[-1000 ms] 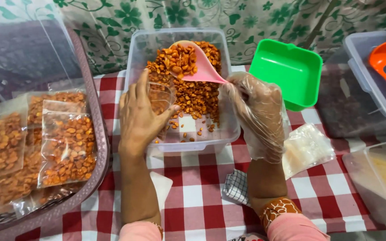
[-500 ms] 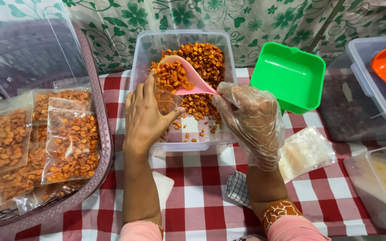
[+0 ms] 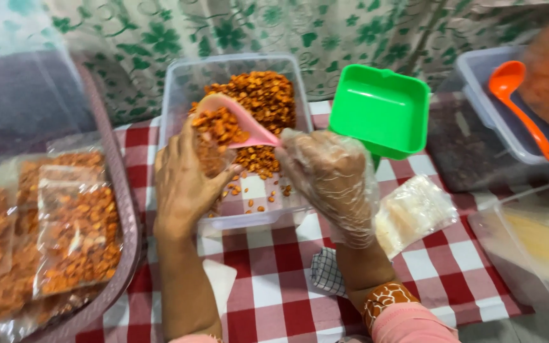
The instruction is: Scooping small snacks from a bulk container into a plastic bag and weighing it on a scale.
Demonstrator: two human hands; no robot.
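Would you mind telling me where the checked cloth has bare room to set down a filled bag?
Free: the near strip of checked cloth between the forearms, and the patch right of the right hand, below the stack of empty bags. Crowded: the basket of filled packets, the snack tub, the green tray.

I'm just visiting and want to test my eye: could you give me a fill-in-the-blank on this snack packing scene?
1. The right hand wears a clear plastic ____.
2. It holds a scoop coloured ____.
3. The empty square tub is coloured ____.
4. The tablecloth is checked white and ____.

Missing words: glove; pink; green; red
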